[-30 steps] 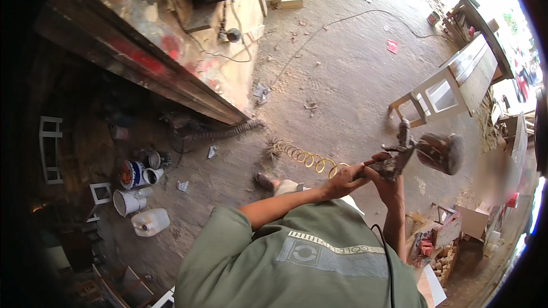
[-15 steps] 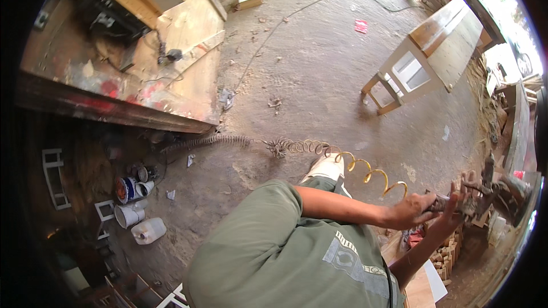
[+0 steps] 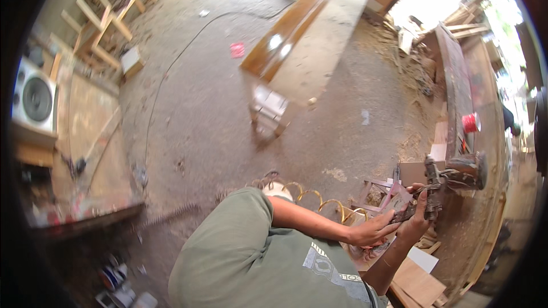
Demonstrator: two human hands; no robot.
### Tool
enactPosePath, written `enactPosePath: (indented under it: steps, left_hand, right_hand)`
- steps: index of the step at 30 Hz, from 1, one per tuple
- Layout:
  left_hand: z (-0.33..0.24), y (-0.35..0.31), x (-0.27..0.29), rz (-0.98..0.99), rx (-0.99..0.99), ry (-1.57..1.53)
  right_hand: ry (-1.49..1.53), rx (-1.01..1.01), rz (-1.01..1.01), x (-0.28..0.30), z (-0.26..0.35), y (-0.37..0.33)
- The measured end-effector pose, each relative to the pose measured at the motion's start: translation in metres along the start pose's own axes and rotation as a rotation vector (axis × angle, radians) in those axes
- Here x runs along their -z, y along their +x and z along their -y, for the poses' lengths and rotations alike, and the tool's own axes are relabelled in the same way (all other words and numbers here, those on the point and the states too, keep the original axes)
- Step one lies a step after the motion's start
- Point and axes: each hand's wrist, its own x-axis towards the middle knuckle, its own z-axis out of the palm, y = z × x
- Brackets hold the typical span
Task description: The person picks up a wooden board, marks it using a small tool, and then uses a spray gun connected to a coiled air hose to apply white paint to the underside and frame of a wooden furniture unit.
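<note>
At the right, a spray gun (image 3: 432, 204), caked in dark stain, is tilted with its grimy round cup (image 3: 467, 171) out to the right. My right hand (image 3: 412, 225) is closed around its handle, with the thumb raised along the body. My left hand (image 3: 368, 232) closes on the dark hose fitting at the gun's lower left end, close beside the right hand. A yellow coiled air hose (image 3: 343, 212) trails left from near my left hand past my foot. My fingers hide part of the handle and fitting.
A long glossy wooden cabinet (image 3: 319, 40) lies on the floor ahead. At the right runs a wooden bench (image 3: 482, 131) bearing a red-and-white can (image 3: 471, 122). Boards (image 3: 419, 282) and offcuts lie below my hands. A speaker (image 3: 37, 98) stands on the left table; a cable (image 3: 171, 60) crosses the floor.
My view has swung to the right, so the cabinet and left table sit further left. Both hands still grip the spray gun and its fitting, now with the gun more upright.
</note>
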Motion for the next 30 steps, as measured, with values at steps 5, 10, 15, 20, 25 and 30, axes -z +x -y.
enactPosePath:
  steps: [5,10,15,20,25,30]
  left_hand:
    - [0.020,0.111,0.035,0.523,0.245,0.123]
    - [0.129,0.188,0.133,0.192,0.253,0.502]
    - [0.274,0.190,0.300,-0.280,1.018,1.092]
    - [0.357,0.139,0.346,-1.030,1.413,0.687]
    - [0.376,0.207,0.320,-1.372,1.120,-0.054]
    - [0.409,0.312,0.336,-1.469,0.910,-0.188]
  right_hand:
    - [0.042,-0.140,-0.045,0.048,-0.044,0.110]
    - [0.184,-0.175,-0.066,0.074,-0.092,0.240]
    - [0.108,-0.203,0.102,0.114,-0.141,0.382]
    - [0.006,-0.229,0.219,0.134,-0.147,0.514]
    - [-0.058,-0.212,0.342,0.112,-0.169,0.625]
    - [0.000,-0.093,0.324,0.064,-0.210,0.726]
